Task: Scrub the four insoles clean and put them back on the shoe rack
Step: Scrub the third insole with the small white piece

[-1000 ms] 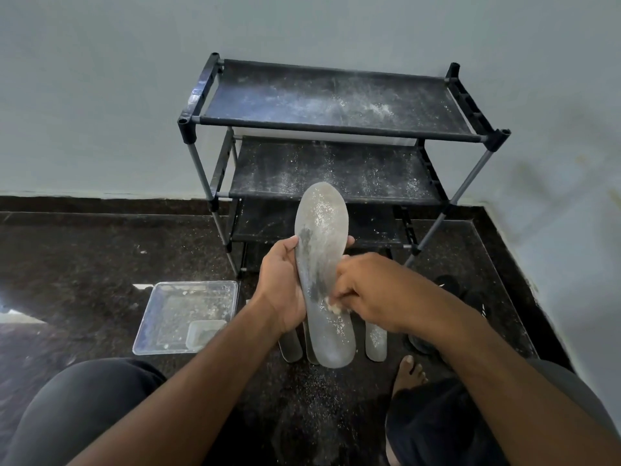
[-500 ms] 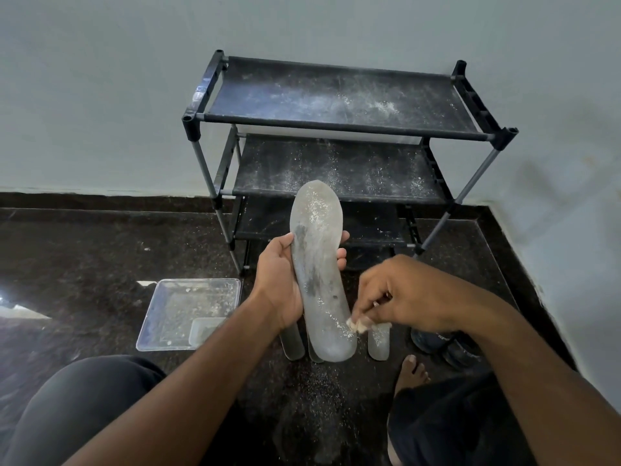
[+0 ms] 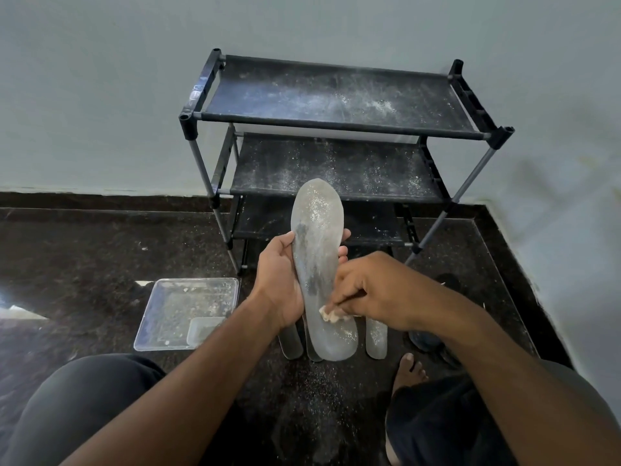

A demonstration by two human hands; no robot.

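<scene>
Insole (image 3: 316,260) stands upright before the rack (image 3: 336,129), tray (image 3: 188,314) on my left; my left hand (image 3: 279,284) grips its middle, my right hand (image 3: 373,290) pinches a wad (image 3: 331,314) against it.

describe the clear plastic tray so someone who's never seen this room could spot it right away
Start at the black shoe rack against the wall. On the dark floor left of its base lies the clear plastic tray. It alone is square and see-through, speckled with white residue; the insoles nearby are long and grey.

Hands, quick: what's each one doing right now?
Left hand: fingers curled round the insole, holding it.
Right hand: fingers pinching a small pale scrubbing wad against the insole.
</scene>
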